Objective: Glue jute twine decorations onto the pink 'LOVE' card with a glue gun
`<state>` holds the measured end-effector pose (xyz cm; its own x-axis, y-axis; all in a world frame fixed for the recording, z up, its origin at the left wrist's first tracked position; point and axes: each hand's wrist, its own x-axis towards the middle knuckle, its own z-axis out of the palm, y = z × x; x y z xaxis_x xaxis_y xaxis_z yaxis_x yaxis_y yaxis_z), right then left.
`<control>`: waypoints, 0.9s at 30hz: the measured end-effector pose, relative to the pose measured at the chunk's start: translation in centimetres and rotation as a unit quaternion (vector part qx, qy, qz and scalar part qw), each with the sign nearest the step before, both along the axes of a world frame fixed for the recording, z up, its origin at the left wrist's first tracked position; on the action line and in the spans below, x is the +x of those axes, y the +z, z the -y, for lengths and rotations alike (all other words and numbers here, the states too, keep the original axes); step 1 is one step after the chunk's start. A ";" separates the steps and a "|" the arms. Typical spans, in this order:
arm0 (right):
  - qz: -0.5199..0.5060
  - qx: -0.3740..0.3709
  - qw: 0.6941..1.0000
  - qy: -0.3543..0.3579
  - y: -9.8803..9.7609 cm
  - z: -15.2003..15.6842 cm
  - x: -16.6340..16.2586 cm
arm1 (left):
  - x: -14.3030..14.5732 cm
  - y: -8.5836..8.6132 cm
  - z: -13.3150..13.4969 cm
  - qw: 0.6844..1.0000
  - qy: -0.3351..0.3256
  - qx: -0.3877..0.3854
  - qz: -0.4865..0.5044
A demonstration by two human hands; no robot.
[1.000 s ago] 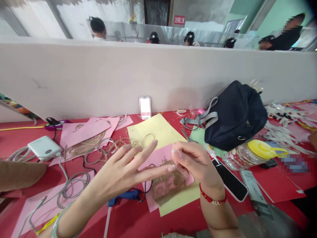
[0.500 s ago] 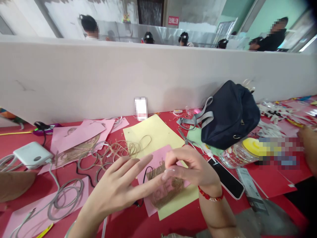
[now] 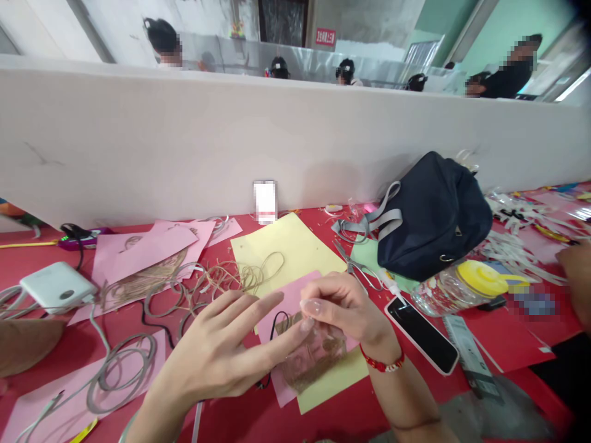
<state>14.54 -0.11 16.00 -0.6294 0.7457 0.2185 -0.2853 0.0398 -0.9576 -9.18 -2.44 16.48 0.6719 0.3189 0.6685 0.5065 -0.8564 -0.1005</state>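
Note:
My left hand [image 3: 224, 354] is stretched out with its fingers apart, and its index fingertip comes up to the fingertips of my right hand. My right hand [image 3: 353, 307], with a red cord bracelet [image 3: 382, 363] at the wrist, has thumb and fingers pinched together. Whatever is in the pinch is too small to make out. Below both hands lies a brown twine piece [image 3: 314, 369] on a pink sheet [image 3: 289, 397], partly hidden by my fingers. A yellow sheet [image 3: 335, 381] extends beneath it. Loose twine [image 3: 249, 277] lies tangled behind my left hand.
A dark backpack [image 3: 434, 215], a clear jar with yellow lid [image 3: 480, 277], a phone [image 3: 422, 335], scissors [image 3: 357, 264] and a ruler [image 3: 471, 357] lie to the right. A white power bank [image 3: 58, 288] and coiled cable [image 3: 122, 372] are at left. A pale partition [image 3: 184, 147] stands behind.
My right thumb has risen and the pinched fingers have come down around it, with the wrist shifting slightly left. My left hand is almost unchanged. The view has shifted slightly.

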 end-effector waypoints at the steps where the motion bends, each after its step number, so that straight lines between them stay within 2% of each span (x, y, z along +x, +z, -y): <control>1: -0.004 -0.013 1.000 0.016 -0.3 -0.1 -0.2 | -0.1 0.0 0.0 1.000 -0.005 -0.001 -0.001; 5: -0.032 -0.060 0.996 0.050 -1.3 -0.3 -1.5 | -0.4 -0.1 -0.2 0.999 -0.034 -0.033 0.008; 10: -0.092 -0.055 0.994 0.023 -1.8 0.2 -2.7 | -0.4 -0.3 -0.3 0.989 -0.082 -0.116 0.044; 15: -0.134 -0.054 0.989 0.007 -1.6 0.8 -2.9 | 0.2 -0.3 -0.3 0.953 -0.152 -0.238 0.109; 18: -0.153 -0.050 0.987 0.009 -1.4 1.2 -2.8 | 0.7 -0.2 -0.1 0.934 -0.172 -0.287 0.121; 25: -0.147 -0.035 0.988 -0.004 -0.8 1.2 -2.6 | 1.2 -0.3 0.2 0.926 -0.185 -0.300 0.137; 27: -0.153 -0.045 0.987 -0.002 -0.6 1.2 -2.7 | 1.1 -0.6 0.5 0.916 -0.187 -0.324 0.148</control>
<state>11.88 -1.33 15.39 -0.5414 0.7727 0.3313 -0.5619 -0.0394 -0.8263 -8.12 -2.93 15.93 0.6345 0.4983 0.5909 0.0893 -0.8066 0.5843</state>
